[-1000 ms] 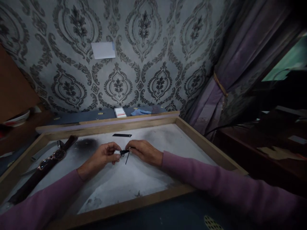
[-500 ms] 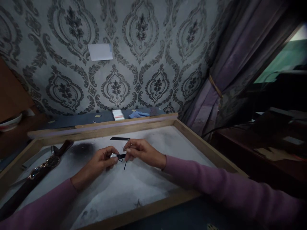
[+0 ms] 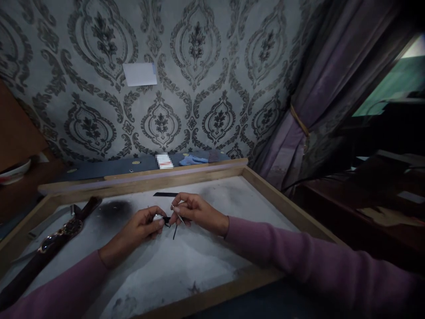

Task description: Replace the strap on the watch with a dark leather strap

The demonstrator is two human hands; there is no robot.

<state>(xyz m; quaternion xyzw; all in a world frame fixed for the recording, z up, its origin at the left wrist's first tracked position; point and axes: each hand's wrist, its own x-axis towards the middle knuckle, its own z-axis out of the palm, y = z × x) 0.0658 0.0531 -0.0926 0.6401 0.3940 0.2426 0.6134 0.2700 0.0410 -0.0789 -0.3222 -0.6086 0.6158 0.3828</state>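
Note:
Near the middle of the white tray, my left hand [image 3: 146, 223] is closed on a small watch [image 3: 158, 217], pinching its round silver case between thumb and fingers. A short black strap [image 3: 167, 219] runs from the case toward my right hand [image 3: 192, 212]. That hand is closed too, with a thin pointed metal tool [image 3: 179, 216] in its fingers, slanting down to the right. Its fingertips meet the strap's end; whether they grip it I cannot tell. A thin black strip [image 3: 175, 232] hangs or lies just below. Behind the hands lies a flat black blade-like strip [image 3: 164, 194] with a slanted end.
A wooden rim [image 3: 265, 197] surrounds the white work surface [image 3: 212, 261]. At the left lie a watch on a dark brown strap [image 3: 23, 274] and a grey strip [image 3: 49, 221]. Beyond the rim are a blue cloth [image 3: 192, 160] and a small white packet [image 3: 164, 161]. A purple curtain [image 3: 285, 137] hangs right.
The metal tool in my right hand has turned and now shows clearly across the fingers. The left hand still holds the watch in nearly the same place.

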